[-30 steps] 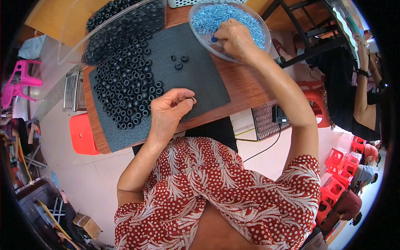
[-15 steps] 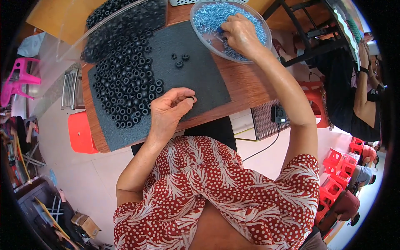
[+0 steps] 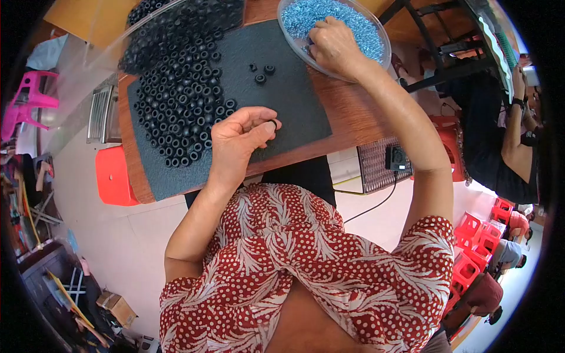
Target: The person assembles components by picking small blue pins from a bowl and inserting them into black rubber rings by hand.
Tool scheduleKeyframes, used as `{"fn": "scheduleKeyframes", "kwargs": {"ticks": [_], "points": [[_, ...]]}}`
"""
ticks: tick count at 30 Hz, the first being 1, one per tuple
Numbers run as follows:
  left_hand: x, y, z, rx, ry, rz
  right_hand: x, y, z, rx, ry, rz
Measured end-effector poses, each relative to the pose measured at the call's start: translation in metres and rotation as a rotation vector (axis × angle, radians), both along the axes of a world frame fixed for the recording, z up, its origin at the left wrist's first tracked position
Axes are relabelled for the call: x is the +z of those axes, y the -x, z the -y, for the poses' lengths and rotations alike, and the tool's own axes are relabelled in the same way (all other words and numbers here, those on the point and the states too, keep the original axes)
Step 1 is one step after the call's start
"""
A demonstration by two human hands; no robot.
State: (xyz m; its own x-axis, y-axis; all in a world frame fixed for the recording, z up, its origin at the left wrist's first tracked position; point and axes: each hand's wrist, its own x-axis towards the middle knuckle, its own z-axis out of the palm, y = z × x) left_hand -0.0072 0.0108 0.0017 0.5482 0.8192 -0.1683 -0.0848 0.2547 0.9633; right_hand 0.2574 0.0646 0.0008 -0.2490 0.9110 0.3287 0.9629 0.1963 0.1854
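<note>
My left hand (image 3: 242,134) is over the near part of a dark grey mat (image 3: 297,103). Its thumb and fingers pinch a small black ring (image 3: 273,124). My right hand (image 3: 336,48) reaches into a round clear tub (image 3: 385,57) at the far right of the table. Its fingers are closed above the shiny blue slivers (image 3: 369,32); what they grip is hidden. A large heap of black rings (image 3: 176,106) covers the mat's left side. Two loose black rings (image 3: 260,78) and a smaller black piece (image 3: 253,67) lie farther in on the mat.
A clear bin (image 3: 194,29) holding more black rings lies tipped at the far left. Brown wooden table (image 3: 341,120) shows around the mat. A red stool (image 3: 112,176) stands by its left edge. A black adapter (image 3: 398,157) with a cable hangs at right. A person in black (image 3: 479,129) sits beyond.
My right hand has moved a little toward the tub's left side. My left hand keeps its pinch on the ring. The whole view has shifted slightly.
</note>
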Motion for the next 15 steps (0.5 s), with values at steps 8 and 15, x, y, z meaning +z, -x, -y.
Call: {"fn": "scheduleKeyframes", "kwargs": {"ticks": [8,15], "points": [[0.000,0.002,-0.005,-0.001,0.068,0.062,-0.001,-0.004,-0.001,0.101,0.047,-0.115],[-0.001,-0.002,-0.008,0.028,0.128,0.126,-0.004,-0.006,-0.006,0.072,0.064,-0.165]]}}
